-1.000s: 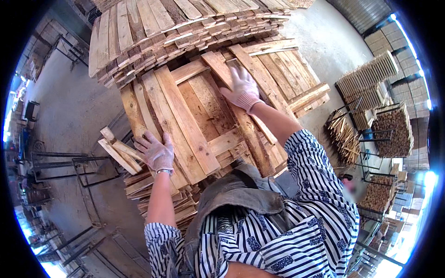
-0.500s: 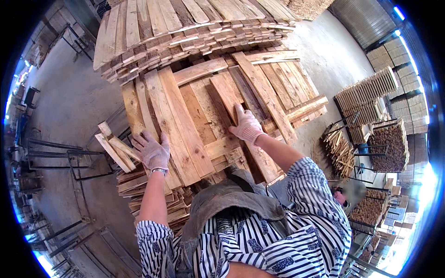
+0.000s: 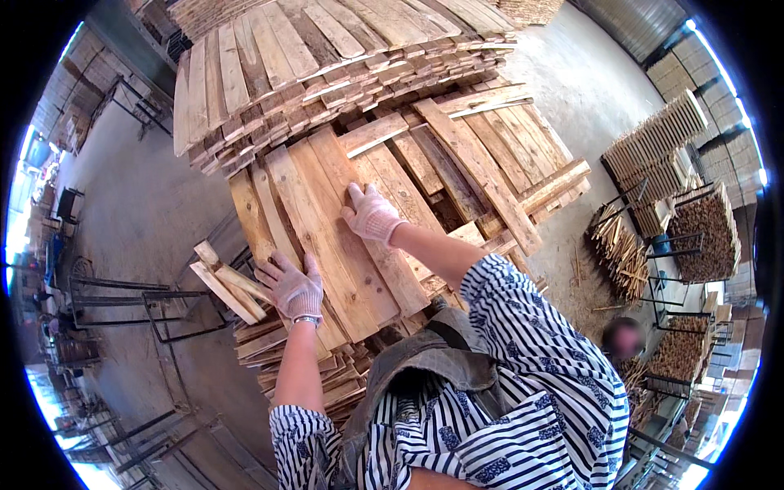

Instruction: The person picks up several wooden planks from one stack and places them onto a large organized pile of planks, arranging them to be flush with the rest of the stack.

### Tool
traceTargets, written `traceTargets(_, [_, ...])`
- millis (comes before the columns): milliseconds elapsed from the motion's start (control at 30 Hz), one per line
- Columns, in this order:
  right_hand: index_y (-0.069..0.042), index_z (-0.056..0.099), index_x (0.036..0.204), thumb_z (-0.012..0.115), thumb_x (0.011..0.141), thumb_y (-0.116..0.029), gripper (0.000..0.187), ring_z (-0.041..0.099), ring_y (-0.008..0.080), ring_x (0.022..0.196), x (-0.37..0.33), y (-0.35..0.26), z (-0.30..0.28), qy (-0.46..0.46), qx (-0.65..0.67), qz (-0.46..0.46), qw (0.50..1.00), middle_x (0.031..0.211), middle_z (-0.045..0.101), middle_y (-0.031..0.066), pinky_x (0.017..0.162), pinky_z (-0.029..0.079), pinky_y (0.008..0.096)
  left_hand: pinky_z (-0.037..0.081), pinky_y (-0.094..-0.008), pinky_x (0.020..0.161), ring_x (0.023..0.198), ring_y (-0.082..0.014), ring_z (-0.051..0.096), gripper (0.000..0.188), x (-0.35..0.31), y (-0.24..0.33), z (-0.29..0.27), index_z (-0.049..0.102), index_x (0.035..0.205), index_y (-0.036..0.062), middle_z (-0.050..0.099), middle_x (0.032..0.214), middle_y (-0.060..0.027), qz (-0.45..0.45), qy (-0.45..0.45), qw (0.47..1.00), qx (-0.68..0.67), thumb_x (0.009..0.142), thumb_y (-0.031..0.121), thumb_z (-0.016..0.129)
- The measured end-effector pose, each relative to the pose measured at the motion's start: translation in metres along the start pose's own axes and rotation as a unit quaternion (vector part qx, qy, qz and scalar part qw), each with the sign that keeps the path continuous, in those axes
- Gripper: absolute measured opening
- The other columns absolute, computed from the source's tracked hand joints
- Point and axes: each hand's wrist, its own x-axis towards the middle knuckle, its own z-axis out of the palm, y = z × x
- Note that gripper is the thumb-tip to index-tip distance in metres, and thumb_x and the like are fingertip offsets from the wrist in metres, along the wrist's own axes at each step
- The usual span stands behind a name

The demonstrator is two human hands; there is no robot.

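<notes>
Both my hands wear pale knitted gloves. My left hand (image 3: 292, 287) lies with spread fingers across the left boards, near their close end. Farther in and to the right, my right hand (image 3: 371, 214) is bent over a long wooden board (image 3: 400, 278), its thumb toward the left edge. That board lies against a wider, lighter wooden board (image 3: 314, 220) between my hands. Beneath them is a layered stack of rough planks. To the right, a slanting plank (image 3: 478, 175) crosses several others, with gaps between some of them. The undersides of my fingers are hidden.
A taller plank pile (image 3: 269, 45) rises at the far side. Short offcuts (image 3: 229, 282) stick out at the stack's left, near a black metal frame (image 3: 175, 314). On the right are racks of bundled sticks (image 3: 706, 233) and a leaning heap of sticks (image 3: 618, 253).
My right hand has moved left, and the board under it has slid left against the neighbouring boards. My left hand stays spread on the left boards. The whole view has shifted slightly.
</notes>
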Motion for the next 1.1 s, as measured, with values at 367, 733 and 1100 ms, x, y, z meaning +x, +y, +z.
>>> traceTargets(367, [-0.02,0.039,0.156,0.07,0.092,-0.042,0.074,0.047,0.0437,0.14,-0.039,0.199,-0.122,0.109,-0.256,0.164,0.946,0.151,0.045,0.03,0.111,0.046,0.0455,0.026,-0.058,0.121,0.148,-0.0487,0.031,0.082,-0.002,-0.001,-0.011,0.038,0.153,0.0021,0.034,0.159,-0.0305,-0.005,-0.017,0.999,-0.03,0.099,0.064,0.044])
traceTargets(733, [-0.019,0.047,0.147,0.05,0.102,-0.048,0.054,0.057,0.0509,0.121,-0.008,0.076,-0.022,0.106,-0.027,-0.017,0.994,0.133,0.053,0.0344,0.104,0.048,0.0534,0.026,-0.0589,0.12,0.147,-0.0481,0.033,0.079,-0.001,0.002,-0.01,0.039,0.153,0.0016,0.034,0.159,-0.031,0.008,0.007,1.0,-0.028,0.1,0.06,0.046])
traceTargets(1100, [-0.017,0.042,0.153,0.05,0.1,-0.057,0.066,0.049,0.0466,0.136,-0.005,0.044,0.013,0.099,-0.028,0.041,0.994,0.152,0.043,0.0292,0.11,0.045,0.0508,0.025,-0.0618,0.118,0.148,-0.0462,0.032,0.081,-0.006,-0.011,0.006,0.042,0.152,0.0025,0.036,0.159,-0.029,0.002,0.029,0.997,-0.077,0.099,0.063,0.046])
